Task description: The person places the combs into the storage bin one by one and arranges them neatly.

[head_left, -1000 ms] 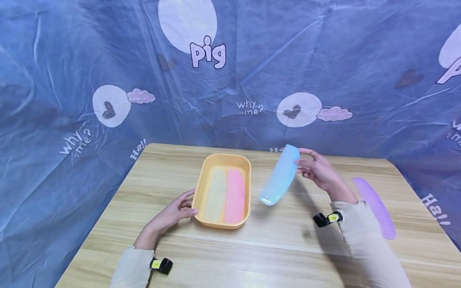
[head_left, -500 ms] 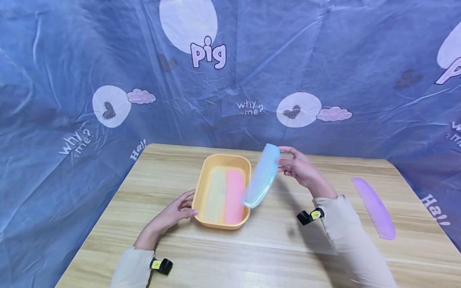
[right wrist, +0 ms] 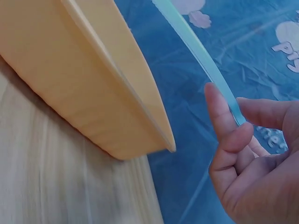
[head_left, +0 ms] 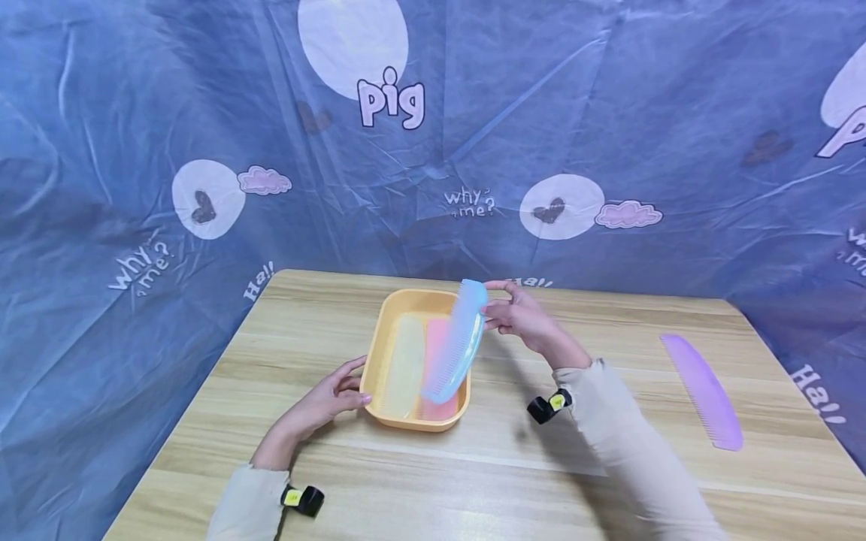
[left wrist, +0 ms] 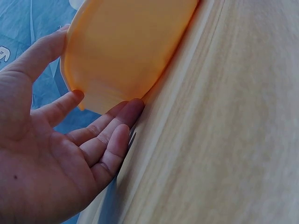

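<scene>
My right hand (head_left: 517,315) pinches a translucent blue comb (head_left: 460,346) near its far end, thumb on one side and fingers on the other. The comb tilts, its near end lower and overlapping the yellow tray (head_left: 380,338) in the head view. In the right wrist view the blue comb (right wrist: 205,56) shows edge-on above the tray rim. Inside the tray lie a pale cream comb (head_left: 404,368) and a pink comb (head_left: 436,330), the pink partly hidden by the blue one. My left hand (head_left: 331,394) rests against the tray's near-left corner, relaxed fingertips touching its outer wall (left wrist: 121,56).
A purple comb (head_left: 707,394) lies on the wooden table (head_left: 419,488) at the right, teeth facing left. A blue patterned cloth (head_left: 446,150) hangs directly behind the table and down its sides.
My right hand has carried the blue comb leftward from beside the tray to over its right half. The left hand, the tray and the purple comb have stayed put.
</scene>
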Demonstrator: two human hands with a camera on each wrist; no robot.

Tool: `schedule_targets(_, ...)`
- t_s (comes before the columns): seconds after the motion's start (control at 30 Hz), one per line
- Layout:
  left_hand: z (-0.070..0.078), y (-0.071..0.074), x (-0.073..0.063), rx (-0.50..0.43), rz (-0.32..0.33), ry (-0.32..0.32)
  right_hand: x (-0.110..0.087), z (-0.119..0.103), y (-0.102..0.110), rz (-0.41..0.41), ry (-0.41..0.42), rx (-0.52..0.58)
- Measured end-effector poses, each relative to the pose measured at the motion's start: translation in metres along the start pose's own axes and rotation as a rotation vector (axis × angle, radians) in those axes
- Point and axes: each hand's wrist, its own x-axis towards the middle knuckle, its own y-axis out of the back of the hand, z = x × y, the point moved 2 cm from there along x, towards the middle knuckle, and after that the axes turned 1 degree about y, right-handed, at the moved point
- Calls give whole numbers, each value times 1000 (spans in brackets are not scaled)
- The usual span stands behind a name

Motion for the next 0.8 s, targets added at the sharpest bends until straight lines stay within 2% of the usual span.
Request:
schedule_targets(0.4,1,-1,-1,-3,-5,1,13,2,-34,-42,7,-24)
schedule_targets(0.63,1,-1,-1,1,-2,11,20,2,-47,-45,5,-79)
schedule_targets(0.8,1,0,-2,-3,-7,6,24,1,-56,-55,2,-64)
